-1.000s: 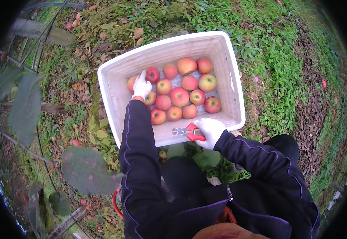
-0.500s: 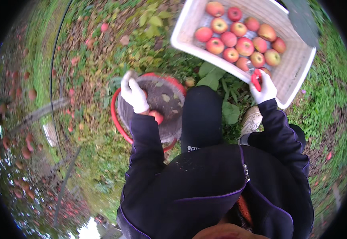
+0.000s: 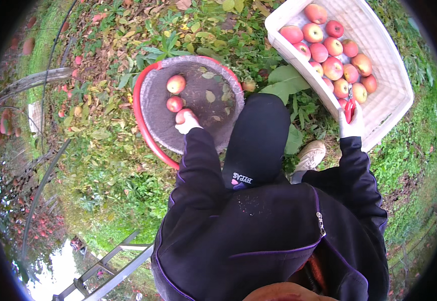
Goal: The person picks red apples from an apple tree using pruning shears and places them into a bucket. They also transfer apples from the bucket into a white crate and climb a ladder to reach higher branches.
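Fingers of the left hand curl closed around a reddish apple inside the red-rimmed grey basket; right hand grips red-handled clippers at the white slatted crate, off to the right.

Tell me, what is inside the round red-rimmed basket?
The red-rimmed basket holds two loose apples, a third apple gripped by the left hand, and leaves. The sleeve covers its near edge.
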Demonstrator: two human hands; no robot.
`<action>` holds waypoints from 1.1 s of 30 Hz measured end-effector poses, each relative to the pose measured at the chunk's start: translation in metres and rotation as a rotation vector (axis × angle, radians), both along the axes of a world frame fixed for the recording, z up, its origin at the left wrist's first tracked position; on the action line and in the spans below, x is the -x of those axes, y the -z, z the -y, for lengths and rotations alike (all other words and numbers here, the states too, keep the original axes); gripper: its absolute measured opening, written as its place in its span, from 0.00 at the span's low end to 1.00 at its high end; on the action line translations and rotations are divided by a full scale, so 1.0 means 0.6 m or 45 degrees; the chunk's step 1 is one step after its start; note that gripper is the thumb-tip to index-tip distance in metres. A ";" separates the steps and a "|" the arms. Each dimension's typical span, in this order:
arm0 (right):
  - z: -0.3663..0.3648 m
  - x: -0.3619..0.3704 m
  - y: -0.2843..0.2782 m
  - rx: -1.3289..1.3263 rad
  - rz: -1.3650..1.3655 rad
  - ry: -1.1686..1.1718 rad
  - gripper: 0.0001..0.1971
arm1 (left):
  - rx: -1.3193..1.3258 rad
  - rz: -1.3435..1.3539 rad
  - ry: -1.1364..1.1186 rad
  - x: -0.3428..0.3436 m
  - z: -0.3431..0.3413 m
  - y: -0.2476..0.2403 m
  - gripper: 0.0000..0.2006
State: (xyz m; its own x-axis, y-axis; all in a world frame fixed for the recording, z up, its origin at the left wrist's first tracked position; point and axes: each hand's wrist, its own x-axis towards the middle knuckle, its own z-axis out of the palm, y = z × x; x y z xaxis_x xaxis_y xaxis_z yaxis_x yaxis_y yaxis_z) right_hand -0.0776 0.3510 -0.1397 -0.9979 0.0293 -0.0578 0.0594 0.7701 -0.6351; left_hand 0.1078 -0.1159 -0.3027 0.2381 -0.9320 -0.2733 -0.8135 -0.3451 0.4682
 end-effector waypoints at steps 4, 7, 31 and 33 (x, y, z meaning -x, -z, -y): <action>0.001 -0.002 0.004 0.046 -0.018 -0.013 0.29 | -0.193 -0.050 -0.131 -0.011 0.025 -0.003 0.42; 0.000 -0.001 0.006 0.099 -0.004 -0.014 0.30 | -0.336 -0.449 -0.094 -0.009 0.024 0.010 0.45; 0.009 0.000 -0.014 -0.030 -0.081 -0.021 0.28 | -0.501 -1.868 0.692 0.179 -0.095 -0.231 0.46; 0.006 -0.002 -0.013 -0.094 -0.101 -0.018 0.28 | -0.253 -1.548 0.953 0.185 -0.112 -0.292 0.43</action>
State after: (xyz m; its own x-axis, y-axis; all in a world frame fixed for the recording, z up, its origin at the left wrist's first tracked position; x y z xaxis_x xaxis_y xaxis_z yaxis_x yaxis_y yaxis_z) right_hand -0.0765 0.3471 -0.1322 -0.9996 0.0166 0.0236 -0.0001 0.8154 -0.5789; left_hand -0.0029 -0.0488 -0.1277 -0.7511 -0.6547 -0.0850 0.0315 -0.1641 0.9859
